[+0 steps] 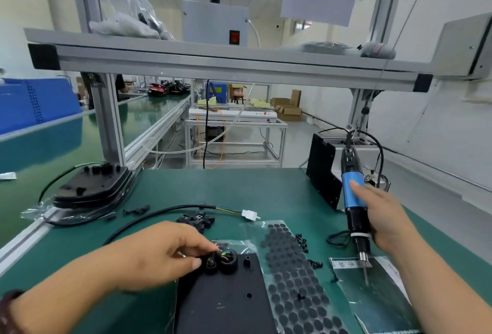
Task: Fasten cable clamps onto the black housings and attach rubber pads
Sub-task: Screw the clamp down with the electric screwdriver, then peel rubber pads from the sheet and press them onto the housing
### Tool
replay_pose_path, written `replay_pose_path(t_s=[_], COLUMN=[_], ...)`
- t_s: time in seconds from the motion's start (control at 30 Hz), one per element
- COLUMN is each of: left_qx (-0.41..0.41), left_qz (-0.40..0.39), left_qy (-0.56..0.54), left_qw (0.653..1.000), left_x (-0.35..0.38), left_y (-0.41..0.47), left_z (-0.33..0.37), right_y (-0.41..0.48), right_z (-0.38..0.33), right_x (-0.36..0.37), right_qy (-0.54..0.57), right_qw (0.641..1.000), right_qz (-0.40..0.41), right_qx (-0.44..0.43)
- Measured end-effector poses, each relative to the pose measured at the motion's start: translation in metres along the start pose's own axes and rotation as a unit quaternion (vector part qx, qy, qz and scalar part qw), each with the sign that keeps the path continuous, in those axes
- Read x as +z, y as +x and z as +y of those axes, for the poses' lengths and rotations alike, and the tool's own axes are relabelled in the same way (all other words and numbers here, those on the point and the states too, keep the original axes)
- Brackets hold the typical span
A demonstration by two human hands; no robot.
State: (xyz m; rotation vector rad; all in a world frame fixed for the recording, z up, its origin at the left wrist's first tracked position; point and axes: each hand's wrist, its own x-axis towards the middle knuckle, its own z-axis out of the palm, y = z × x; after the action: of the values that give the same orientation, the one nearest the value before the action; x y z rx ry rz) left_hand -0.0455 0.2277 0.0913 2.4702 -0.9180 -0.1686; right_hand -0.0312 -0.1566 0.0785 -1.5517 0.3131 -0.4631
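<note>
Left hand (157, 254) pinches clamp (211, 263); right hand (386, 219), upright screwdriver (347, 200) (bit down).

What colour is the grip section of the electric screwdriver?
Blue, on the electric screwdriver; head view shows it best.

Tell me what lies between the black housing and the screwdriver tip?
Head view: the rubber pad sheet and some loose black screws.

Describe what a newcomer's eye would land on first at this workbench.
The blue-and-black electric screwdriver gripped upright in the right hand, at the right. Next, the left hand pinching a small black cable clamp on the flat black housing, beside a sheet of round black rubber pads.
</note>
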Motion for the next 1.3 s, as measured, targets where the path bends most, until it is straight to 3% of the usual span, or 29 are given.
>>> replay_pose_path(t_s=[0.3,0.63,0.73,0.8,0.87,0.93,1.0,1.1,1.3], left_qx=[-0.036,-0.018,-0.031,-0.060,-0.096,-0.162,-0.238,-0.278,-0.198], left_qz=[0.002,0.082,0.055,0.023,0.076,0.180,0.219,0.197,0.112], left_qy=[0.105,0.159,0.111,-0.016,-0.066,-0.019,0.048,0.101,0.063], left_qw=[0.994,0.984,0.992,0.998,0.990,0.970,0.945,0.935,0.972], left_x=[-0.001,0.012,0.011,-0.003,-0.019,-0.031,-0.031,-0.019,-0.001], left_y=[0.013,0.006,0.000,-0.007,-0.009,0.004,0.025,0.055,0.097], left_z=[0.016,0.032,0.026,0.014,-0.006,-0.030,-0.047,-0.059,-0.025], right_y=[0.002,-0.001,-0.001,-0.001,-0.002,-0.003,-0.003,-0.002,-0.001], right_z=[0.003,0.003,0.004,0.005,0.004,0.004,0.004,0.004,-0.004], right_x=[0.002,0.006,0.007,0.007,0.007,0.004,0.001,-0.002,-0.006], right_qy=[-0.022,-0.072,-0.095,-0.108,-0.117,-0.146,-0.176,-0.246,-0.361], right_qw=[0.999,0.995,0.991,0.988,0.985,0.977,0.970,0.953,0.892], right_qz=[0.009,0.030,0.047,0.065,0.092,0.119,0.137,0.154,0.203], right_qx=[-0.032,-0.067,-0.080,-0.084,-0.087,-0.096,-0.096,-0.090,-0.180])
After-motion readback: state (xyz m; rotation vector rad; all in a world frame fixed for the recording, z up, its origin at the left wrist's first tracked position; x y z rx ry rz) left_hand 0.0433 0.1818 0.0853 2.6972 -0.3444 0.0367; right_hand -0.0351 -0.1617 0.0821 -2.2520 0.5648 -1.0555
